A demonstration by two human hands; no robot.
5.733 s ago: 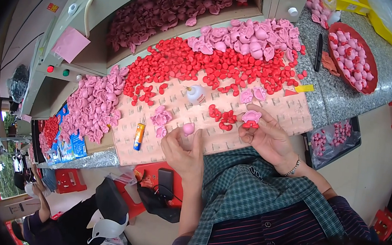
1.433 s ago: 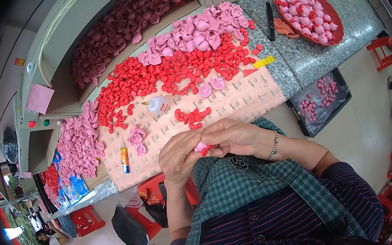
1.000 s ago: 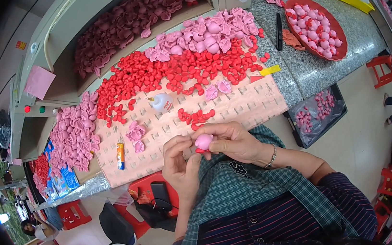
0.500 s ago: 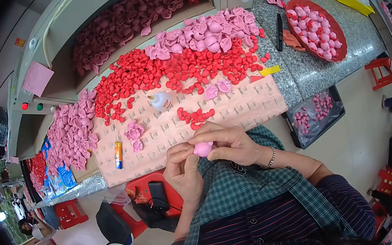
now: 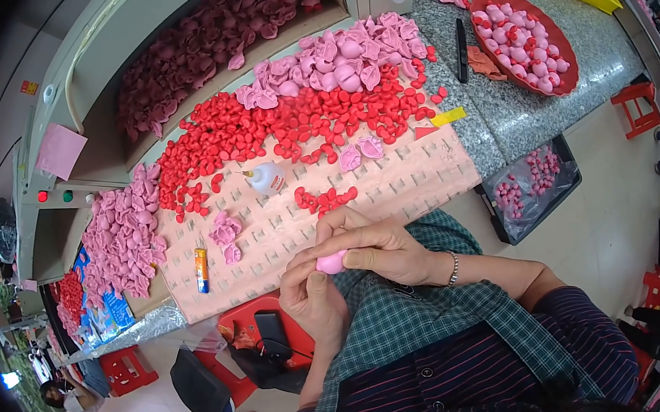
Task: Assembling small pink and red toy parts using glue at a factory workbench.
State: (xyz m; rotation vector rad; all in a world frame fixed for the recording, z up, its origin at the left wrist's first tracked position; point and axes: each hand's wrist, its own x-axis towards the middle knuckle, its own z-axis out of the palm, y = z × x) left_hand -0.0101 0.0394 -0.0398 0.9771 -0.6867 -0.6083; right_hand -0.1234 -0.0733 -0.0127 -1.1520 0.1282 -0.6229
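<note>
My left hand (image 5: 314, 300) and my right hand (image 5: 380, 250) are closed together on a small pink rounded plastic part (image 5: 332, 262), held just off the near edge of the worktop. The fingers of both hands cover much of it. Beyond them on the pink mat (image 5: 261, 239) lies a small group of red pieces (image 5: 324, 200). A white squeeze bottle (image 5: 266, 178) with a thin tip stands a little farther away. Loose pink shell-shaped pieces (image 5: 362, 153) rest past it, with more pink pieces (image 5: 226, 235) left of the hands. Near those is a yellow and blue tube (image 5: 201, 270).
Heaps of red pieces (image 5: 225, 125) and pink shells (image 5: 338, 59) line the back of the mat, below a curved grey machine opening. A red basket (image 5: 569, 83) of pink parts sits far right, beside a black bar-shaped tool (image 5: 462, 50). Below is a black crate (image 5: 499, 224).
Both hands stay together on the pink part. The fingers have shifted around it, and my right fingers now cover its top more. The whole view has moved slightly.
</note>
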